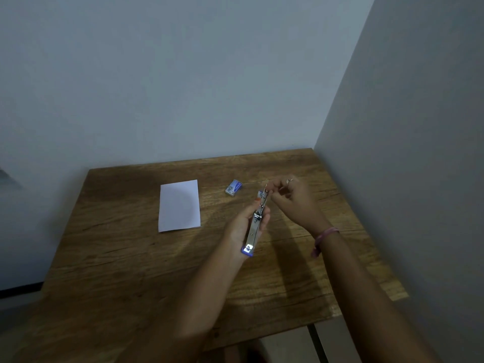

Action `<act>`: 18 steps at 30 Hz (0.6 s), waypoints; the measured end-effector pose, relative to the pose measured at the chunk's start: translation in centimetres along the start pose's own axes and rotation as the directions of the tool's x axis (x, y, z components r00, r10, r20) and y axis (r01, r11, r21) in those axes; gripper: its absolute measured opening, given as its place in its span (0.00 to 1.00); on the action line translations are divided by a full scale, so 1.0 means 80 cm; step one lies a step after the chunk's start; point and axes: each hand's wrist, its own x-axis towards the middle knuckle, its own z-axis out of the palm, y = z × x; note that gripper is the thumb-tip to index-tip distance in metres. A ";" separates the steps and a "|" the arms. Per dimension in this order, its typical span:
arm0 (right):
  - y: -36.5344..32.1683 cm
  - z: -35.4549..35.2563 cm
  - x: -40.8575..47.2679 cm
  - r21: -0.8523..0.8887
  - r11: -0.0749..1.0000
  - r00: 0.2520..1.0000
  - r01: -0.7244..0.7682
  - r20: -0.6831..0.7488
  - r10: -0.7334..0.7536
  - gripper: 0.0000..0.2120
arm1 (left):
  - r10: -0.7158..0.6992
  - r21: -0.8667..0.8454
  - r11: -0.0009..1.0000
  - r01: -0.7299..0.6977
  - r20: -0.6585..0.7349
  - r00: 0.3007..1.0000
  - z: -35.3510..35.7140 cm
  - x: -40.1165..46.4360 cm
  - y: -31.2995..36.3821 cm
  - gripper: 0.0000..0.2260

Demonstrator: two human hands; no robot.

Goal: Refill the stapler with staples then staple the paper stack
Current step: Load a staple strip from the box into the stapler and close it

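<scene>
My left hand grips a metal stapler with a blue end, held above the wooden table with its long axis pointing away from me. At the stapler's far tip my right hand pinches something small and thin with thumb and forefinger; whether it is a staple strip or a part of the stapler is too small to tell. A white paper stack lies flat to the left of both hands. A small blue staple box sits on the table just beyond the stapler.
Grey walls close off the table at the back and on the right. My right wrist wears a pink band. The table's near edge runs below my forearms.
</scene>
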 end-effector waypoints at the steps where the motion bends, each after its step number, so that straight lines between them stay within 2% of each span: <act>1: 0.001 0.002 -0.002 -0.001 1.000 1.000 -0.011 0.002 0.011 0.04 | 0.000 0.004 1.000 0.000 -0.010 1.000 0.000 0.001 -0.001 0.10; 7: 0.004 0.011 -0.011 0.092 0.993 0.998 -0.070 0.008 0.070 0.05 | -0.002 -0.018 1.000 0.002 -0.045 0.999 0.005 0.007 -0.009 0.10; 10: 0.002 0.015 -0.017 0.168 0.982 0.996 -0.086 -0.010 0.089 0.04 | -0.005 -0.030 1.000 0.002 -0.077 0.997 0.006 0.011 -0.011 0.06; 18: -0.002 0.016 -0.034 0.269 0.963 0.999 -0.019 -0.022 0.026 0.07 | 0.026 -0.105 0.994 -0.033 -0.072 0.997 0.004 0.016 -0.016 0.06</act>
